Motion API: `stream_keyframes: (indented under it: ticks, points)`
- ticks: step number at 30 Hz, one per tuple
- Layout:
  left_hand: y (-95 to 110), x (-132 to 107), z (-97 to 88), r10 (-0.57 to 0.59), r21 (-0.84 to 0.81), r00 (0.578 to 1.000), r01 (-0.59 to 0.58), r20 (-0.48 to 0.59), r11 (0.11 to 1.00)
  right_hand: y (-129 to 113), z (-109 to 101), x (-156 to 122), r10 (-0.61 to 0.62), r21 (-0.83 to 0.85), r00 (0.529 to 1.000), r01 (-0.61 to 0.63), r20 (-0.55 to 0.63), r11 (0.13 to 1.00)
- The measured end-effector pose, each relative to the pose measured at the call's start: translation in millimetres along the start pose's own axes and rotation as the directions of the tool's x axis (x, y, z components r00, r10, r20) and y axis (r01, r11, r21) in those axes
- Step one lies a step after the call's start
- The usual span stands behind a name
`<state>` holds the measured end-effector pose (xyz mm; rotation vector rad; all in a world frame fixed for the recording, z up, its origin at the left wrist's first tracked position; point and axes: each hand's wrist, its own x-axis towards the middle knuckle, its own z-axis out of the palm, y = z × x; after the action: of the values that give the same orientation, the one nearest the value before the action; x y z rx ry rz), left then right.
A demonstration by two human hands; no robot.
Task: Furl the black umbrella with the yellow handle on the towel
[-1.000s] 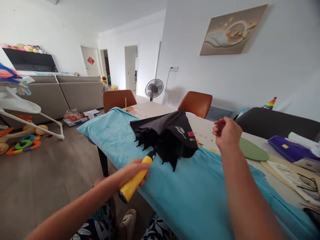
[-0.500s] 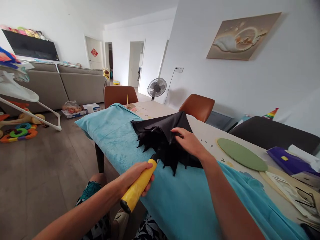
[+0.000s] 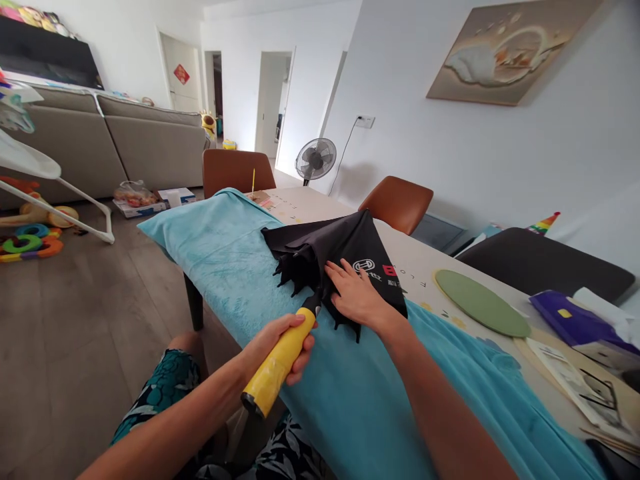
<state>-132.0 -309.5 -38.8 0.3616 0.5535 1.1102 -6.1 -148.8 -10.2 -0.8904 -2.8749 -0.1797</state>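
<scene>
Umbrella (image 3: pixel 343 230) on the blue cloth (image 3: pixel 213 247) across the desk (image 3: pixel 320 203): gripping its yellow handle (image 3: pixel 273 377) in the curled fingers of the left hand (image 3: pixel 269 342), resting parted fingers of the right hand (image 3: pixel 361 299) on the canopy (image 3: pixel 367 243), and possibly risking bunched folds by snagging fabric on rib tips (image 3: pixel 359 332).

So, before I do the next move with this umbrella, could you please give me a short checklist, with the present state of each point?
1. Left grip around the yellow handle: ok, fingers wrapped.
2. Right grip on the black canopy: ok, fingers spread against the fabric.
3. Canopy folded tightly: not ok, it is loosely spread.
4. Rib tips tucked in: not ok, several stick out.
5. Shaft inside the canopy: cannot tell, fabric hides it.
6. Eyeglasses apart from the umbrella: ok.
</scene>
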Motion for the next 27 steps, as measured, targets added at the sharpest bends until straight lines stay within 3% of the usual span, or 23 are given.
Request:
stream_keyframes:
  ticks: [7,13,17,19,21,22,24,27]
  points:
    - [-2,-4,5.4,-0.005,0.11,1.0,0.002,0.027,0.994,-22,14,-7,-0.096,-0.044,0.971,0.088,-0.219,0.995]
    - [-5,-7,8.7,-0.001,0.236,0.999,-0.008,0.038,0.972,-25,31,-12,-0.074,0.027,0.877,0.099,-0.475,0.995]
    - [-4,-9,13.9,-0.008,0.283,1.0,0.003,0.016,0.959,-24,33,-14,-0.025,0.065,0.832,0.073,-0.555,0.995]
    - [-5,-9,17.0,-0.002,0.319,1.0,0.01,-0.026,0.948,-23,31,-15,0.012,0.09,0.809,0.051,-0.588,0.995]
    - [-7,-8,18.6,0.11,0.42,0.984,-0.041,-0.141,0.907,-22,31,-17,0.043,0.113,0.788,0.034,-0.614,0.993]
    - [-7,-6,18.5,0.216,0.5,0.957,-0.092,-0.195,0.861,-22,31,-18,0.054,0.123,0.782,0.029,-0.621,0.992]
    - [-5,-1,17.1,0.472,0.68,0.854,-0.214,-0.218,0.701,-21,32,-19,0.068,0.136,0.775,0.023,-0.628,0.99]
    - [7,12,15.6,0.741,0.853,0.665,-0.332,-0.091,0.403,-20,32,-19,0.069,0.142,0.779,0.025,-0.623,0.99]
